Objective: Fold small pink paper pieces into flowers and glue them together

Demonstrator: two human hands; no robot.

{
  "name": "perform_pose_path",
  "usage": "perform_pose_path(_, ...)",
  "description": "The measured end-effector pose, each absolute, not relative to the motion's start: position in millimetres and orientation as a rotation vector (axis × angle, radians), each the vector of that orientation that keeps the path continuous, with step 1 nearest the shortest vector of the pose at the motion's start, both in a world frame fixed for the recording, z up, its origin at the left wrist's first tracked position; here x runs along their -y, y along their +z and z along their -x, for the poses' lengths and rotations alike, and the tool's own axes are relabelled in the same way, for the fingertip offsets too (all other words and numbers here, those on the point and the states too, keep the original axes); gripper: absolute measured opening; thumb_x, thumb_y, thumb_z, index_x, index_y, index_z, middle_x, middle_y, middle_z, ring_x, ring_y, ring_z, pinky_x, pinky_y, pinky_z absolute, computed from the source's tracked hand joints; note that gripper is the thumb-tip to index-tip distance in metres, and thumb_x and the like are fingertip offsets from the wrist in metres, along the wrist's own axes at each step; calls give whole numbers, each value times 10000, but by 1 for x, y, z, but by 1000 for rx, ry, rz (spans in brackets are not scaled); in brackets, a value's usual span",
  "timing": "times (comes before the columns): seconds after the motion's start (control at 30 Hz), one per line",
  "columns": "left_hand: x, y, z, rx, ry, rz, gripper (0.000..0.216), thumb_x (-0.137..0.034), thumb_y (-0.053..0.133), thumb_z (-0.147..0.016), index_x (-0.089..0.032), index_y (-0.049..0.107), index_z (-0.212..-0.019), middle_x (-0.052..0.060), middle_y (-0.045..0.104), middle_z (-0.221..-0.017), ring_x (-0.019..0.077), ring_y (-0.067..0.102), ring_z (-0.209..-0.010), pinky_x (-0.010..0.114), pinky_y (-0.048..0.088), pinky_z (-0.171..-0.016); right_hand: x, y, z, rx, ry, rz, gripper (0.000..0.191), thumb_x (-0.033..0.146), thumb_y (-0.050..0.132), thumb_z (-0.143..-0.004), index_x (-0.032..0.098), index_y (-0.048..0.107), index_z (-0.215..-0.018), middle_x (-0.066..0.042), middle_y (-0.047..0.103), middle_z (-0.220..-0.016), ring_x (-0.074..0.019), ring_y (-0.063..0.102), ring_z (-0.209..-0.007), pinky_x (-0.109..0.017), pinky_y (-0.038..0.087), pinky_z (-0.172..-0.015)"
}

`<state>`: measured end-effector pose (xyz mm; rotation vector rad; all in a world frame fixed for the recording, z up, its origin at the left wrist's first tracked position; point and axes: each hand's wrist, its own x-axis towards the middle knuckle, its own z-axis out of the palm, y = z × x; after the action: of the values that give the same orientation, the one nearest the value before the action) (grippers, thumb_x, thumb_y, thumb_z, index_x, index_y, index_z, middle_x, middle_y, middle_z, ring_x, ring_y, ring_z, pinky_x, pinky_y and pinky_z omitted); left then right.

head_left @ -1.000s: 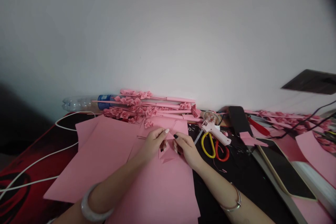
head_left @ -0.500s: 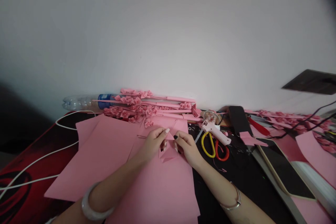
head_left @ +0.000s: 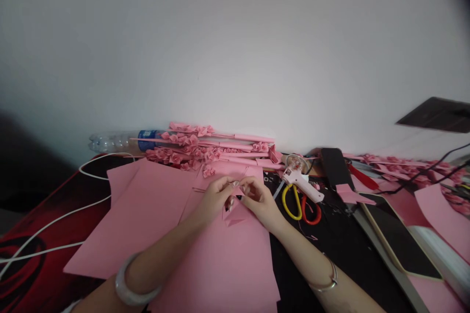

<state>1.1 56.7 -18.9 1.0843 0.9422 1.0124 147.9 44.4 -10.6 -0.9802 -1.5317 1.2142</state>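
Note:
Close together over the pink paper sheets (head_left: 227, 264), both hands pinch one small folded piece of pink paper (head_left: 238, 189). My left hand (head_left: 218, 198) is closed on its left side, thumb and fingertips pressed together. On the other side my right hand (head_left: 259, 203) grips it with bent fingers, the thumb tucked underneath. Most of the piece is hidden behind the fingers. Just below them a creased scrap of pink paper (head_left: 235, 217) lies on the sheets. Paper roses on rolled stems (head_left: 205, 154) are heaped behind the hands.
To the right lie a glue gun (head_left: 303, 186) and scissors with yellow and red handles (head_left: 311, 212). Farther right are a black phone (head_left: 336, 168) and a tablet-like device (head_left: 402, 234). A plastic bottle (head_left: 113, 142) lies back left, near a white cable (head_left: 47, 225).
My right hand has shifted its grip: its fingertips have moved up and left to meet the left hand's, and its thumb is now lower. The left hand is nearly still.

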Motion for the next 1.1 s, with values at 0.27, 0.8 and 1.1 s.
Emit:
perform_pose_path(0.27, -56, -16, -1, -905, 972, -1070, 206, -359, 547, -760, -160, 507, -725, -87, 408, -429, 56, 393, -350, 173, 299, -374, -50, -17, -154, 1524, 1331, 929, 94, 236, 679, -719, 197, 662, -803, -26, 529, -851, -143, 521, -747, -295, 428, -729)
perform_pose_path(0.8, -54, -15, -2, -851, 894, -1008, 287, -315, 645, -709, -139, 547, -913, 13, 626, -745, 134, 651, -600, 257, 509, -607, -52, -19, -155, 1434, 1292, 1086, 275, 393, 618, -772, 169, 526, -641, 42, 437, -606, -68, 346, -454, -212, 278, -435)
perform_pose_path(1.1, -54, -18, -2, -790, 881, -1004, 271, -236, 648, -719, -159, 553, -961, 19, 654, -798, 171, 685, -678, 321, 521, -726, -53, -24, -154, 1461, 1181, 1139, 248, 343, 572, -803, 175, 485, -643, 41, 431, -588, -85, 361, -491, -215, 296, -468)
